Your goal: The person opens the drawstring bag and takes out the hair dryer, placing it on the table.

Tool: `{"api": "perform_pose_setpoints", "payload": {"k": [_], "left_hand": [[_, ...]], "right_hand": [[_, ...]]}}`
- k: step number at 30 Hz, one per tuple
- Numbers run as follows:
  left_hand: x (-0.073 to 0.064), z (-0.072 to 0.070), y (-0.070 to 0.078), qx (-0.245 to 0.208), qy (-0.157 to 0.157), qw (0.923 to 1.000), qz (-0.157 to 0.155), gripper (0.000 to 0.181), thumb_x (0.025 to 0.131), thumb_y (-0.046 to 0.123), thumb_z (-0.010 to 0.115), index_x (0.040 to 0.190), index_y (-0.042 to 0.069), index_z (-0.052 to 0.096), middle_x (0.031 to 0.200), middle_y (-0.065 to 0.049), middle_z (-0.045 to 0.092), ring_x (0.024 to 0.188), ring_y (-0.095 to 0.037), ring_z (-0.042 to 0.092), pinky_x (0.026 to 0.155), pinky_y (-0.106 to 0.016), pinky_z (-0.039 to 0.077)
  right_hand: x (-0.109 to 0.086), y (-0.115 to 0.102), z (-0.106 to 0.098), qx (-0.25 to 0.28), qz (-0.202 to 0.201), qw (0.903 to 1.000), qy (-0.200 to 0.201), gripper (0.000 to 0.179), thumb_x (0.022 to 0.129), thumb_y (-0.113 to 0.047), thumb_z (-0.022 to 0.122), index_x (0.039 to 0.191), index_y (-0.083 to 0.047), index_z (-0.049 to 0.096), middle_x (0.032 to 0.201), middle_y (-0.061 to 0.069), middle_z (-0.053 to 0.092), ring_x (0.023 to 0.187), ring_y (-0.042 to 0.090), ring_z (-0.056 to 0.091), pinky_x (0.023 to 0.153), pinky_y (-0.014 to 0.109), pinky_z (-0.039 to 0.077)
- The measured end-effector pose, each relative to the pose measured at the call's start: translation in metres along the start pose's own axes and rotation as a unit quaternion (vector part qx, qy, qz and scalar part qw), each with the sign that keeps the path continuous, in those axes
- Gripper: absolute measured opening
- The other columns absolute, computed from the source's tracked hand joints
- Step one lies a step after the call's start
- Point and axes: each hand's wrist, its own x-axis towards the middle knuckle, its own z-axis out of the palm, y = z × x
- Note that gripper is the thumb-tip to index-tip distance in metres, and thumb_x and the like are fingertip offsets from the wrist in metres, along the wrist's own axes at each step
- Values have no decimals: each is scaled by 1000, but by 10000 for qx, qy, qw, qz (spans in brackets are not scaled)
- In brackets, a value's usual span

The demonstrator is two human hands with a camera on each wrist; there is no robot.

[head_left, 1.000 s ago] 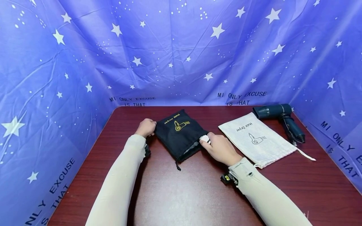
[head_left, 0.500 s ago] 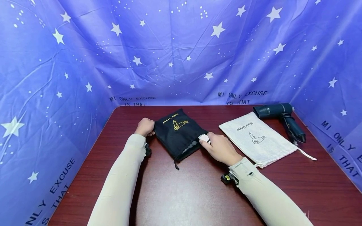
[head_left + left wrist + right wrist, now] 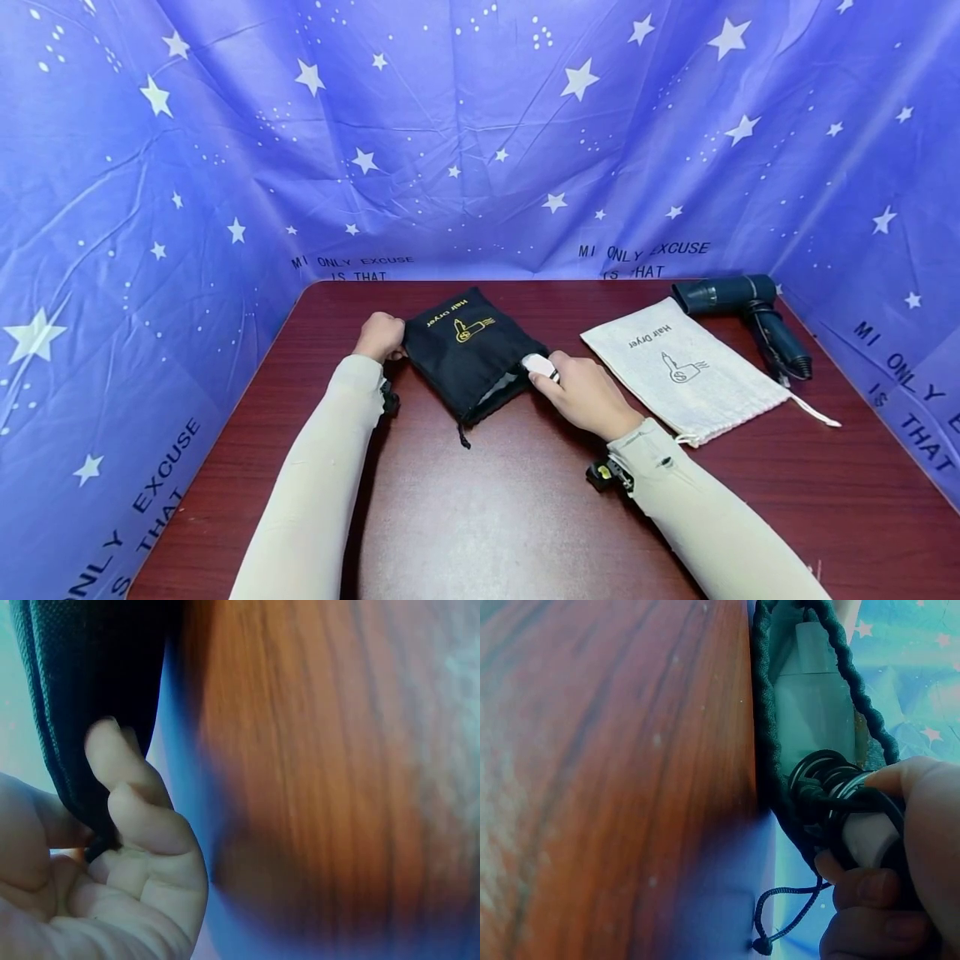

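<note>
A black drawstring bag [image 3: 442, 354] with a yellow "Hair Dryer" print lies mid-table, its mouth open toward the near right. At its far-left corner, my left hand [image 3: 381, 335] pinches the cloth; the left wrist view shows that corner [image 3: 94, 772] between thumb and fingers. My right hand [image 3: 588, 393] grips the end of a white hair dryer [image 3: 538, 363] at the bag's mouth. Inside the braided opening, the right wrist view shows the dryer's pale body [image 3: 814, 712] and a coiled black cord [image 3: 817, 769] close to my fingers. The bag hides most of the dryer.
To the right lies a flat white drawstring bag [image 3: 652, 375] with a hair dryer print. Behind it, a dark green hair dryer [image 3: 723, 294] rests near the table's far right corner. A blue star-patterned curtain [image 3: 465, 142] surrounds the reddish-brown table [image 3: 465, 508].
My left hand and the black bag have shifted slightly left. A bit more of the white hair dryer shows at the bag's mouth; my right hand stays nearly in place.
</note>
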Motion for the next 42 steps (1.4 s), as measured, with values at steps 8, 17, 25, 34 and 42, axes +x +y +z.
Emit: {"api": "perform_pose_setpoints", "payload": {"k": [8, 17, 25, 34, 42], "left_hand": [[1, -4, 1, 102, 164, 9997, -148, 27, 97, 13, 38, 95, 0, 62, 60, -6, 58, 44, -14, 57, 50, -27, 54], [-5, -9, 2, 368, 139, 9992, -68, 26, 99, 16, 37, 84, 6, 56, 64, -7, 59, 47, -14, 58, 53, -29, 56], [-4, -13, 1, 376, 251, 9989, -128, 25, 97, 14, 37, 88, 4, 59, 77, -12, 61, 47, -14, 57, 55, -30, 57], [-4, -21, -4, 301, 324, 9989, -150, 25, 97, 14, 35, 86, 4, 56, 96, -18, 61, 49, -14, 59, 56, -31, 59], [-1, -24, -8, 325, 356, 9985, -255, 28, 99, 16, 36, 93, 1, 59, 98, -20, 62, 47, -14, 58, 52, -28, 56]], "right_hand": [[0, 0, 0, 66, -39, 10000, -4, 35, 98, -46, 64, 81, -18, 55, 62, -1, 50, 56, 19, 50, 49, 33, 37], [0, 1, 1, 77, -47, 9999, -51, 33, 98, -47, 64, 84, -18, 57, 63, -1, 52, 57, 18, 51, 50, 33, 38], [0, 0, 0, 127, -51, 9998, -140, 32, 98, -46, 64, 84, -18, 57, 62, -2, 50, 57, 18, 50, 50, 33, 38], [0, 0, 0, 245, -106, 9995, -170, 32, 98, -45, 65, 83, -18, 56, 62, -3, 49, 57, 17, 49, 50, 32, 38], [0, -2, 0, 257, -133, 9994, -177, 32, 98, -44, 65, 82, -18, 56, 62, -3, 49, 58, 18, 49, 51, 33, 38]]}}
